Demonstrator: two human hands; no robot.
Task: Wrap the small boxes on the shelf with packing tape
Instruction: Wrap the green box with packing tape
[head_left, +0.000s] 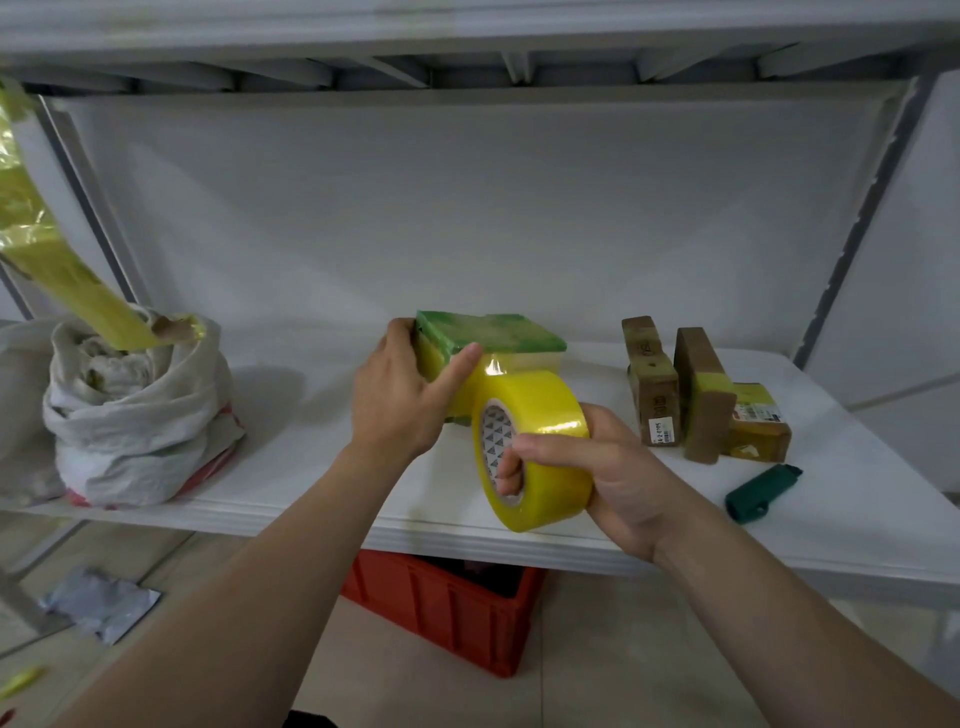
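A green-topped small box (493, 332) stands on the white shelf (322, 467), its sides covered in yellowish tape. My left hand (400, 395) grips the box's left end, with the thumb pressed along the taped front side. My right hand (587, 467) holds a big roll of yellow packing tape (540, 441) just in front of the box, fingers hooked through the core. A strip of tape runs from the roll onto the box. Three brown taped boxes (701, 395) stand and lie to the right.
A dark green utility knife (761, 493) lies at the shelf's right front. A white sack (130, 410) with a tape-wrapped stick (67, 270) poking out sits at the left. An orange crate (447, 613) stands on the floor below the shelf edge.
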